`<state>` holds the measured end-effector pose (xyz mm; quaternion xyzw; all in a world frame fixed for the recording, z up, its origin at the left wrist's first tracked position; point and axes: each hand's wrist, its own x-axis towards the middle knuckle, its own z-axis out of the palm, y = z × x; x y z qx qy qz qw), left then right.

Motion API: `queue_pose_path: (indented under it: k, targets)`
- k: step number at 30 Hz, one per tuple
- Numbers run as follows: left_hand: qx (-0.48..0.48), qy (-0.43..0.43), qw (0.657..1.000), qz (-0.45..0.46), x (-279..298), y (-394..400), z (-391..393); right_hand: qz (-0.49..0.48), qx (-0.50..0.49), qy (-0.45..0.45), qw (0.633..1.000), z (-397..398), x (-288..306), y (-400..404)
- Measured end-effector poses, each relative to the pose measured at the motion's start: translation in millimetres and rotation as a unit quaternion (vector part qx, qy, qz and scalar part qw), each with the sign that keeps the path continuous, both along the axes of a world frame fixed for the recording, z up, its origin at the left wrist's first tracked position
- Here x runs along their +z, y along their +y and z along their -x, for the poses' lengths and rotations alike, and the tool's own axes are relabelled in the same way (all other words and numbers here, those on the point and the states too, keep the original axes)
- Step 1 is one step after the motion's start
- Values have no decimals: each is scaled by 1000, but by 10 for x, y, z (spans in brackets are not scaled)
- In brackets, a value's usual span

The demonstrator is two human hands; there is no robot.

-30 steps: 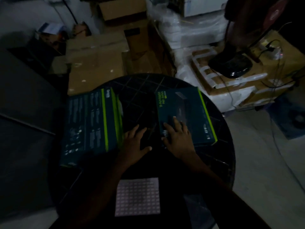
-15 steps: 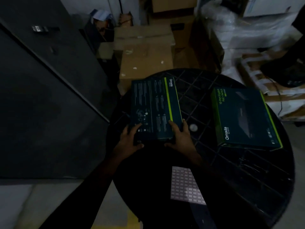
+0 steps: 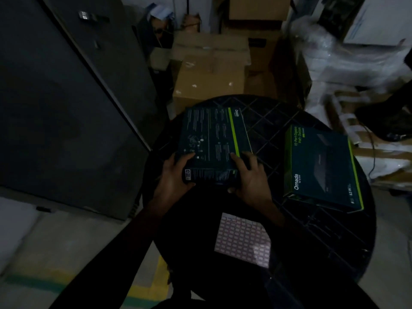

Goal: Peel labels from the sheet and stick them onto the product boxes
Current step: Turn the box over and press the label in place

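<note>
I hold the nearer product box at its near end with both hands: my left hand grips the near left corner, thumb on the printed top face and fingers curled under, and my right hand grips the near right corner, fingers spread along the green stripe. The box appears tipped toward me, its near side panel facing up, probably so that I can present the face that will take a label. The label sheet lies flat on the table just behind my right wrist, close enough to reach once a hand is freed. No label is pinched in either hand, so I judge peeling has not yet begun for this box. The second product box rests well to the right of my right hand, set aside and clear of the working area.
</note>
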<state>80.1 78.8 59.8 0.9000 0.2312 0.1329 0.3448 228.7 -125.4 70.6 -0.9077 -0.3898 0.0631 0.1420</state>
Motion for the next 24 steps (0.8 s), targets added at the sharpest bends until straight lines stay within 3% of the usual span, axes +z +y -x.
queue_pose_path:
  k: [7, 13, 24]
  targets:
    - [30, -50, 996, -71, 534, -655, 196, -140, 74, -48, 986, -111, 415, -546]
    - [59, -117, 984, -120, 1226, -1111, 380, -225, 112, -30, 967, -204, 1091, -806]
    - [56, -96, 985, -132, 1783, -961, 658, -97, 158, -11, 983, -152, 1878, -745]
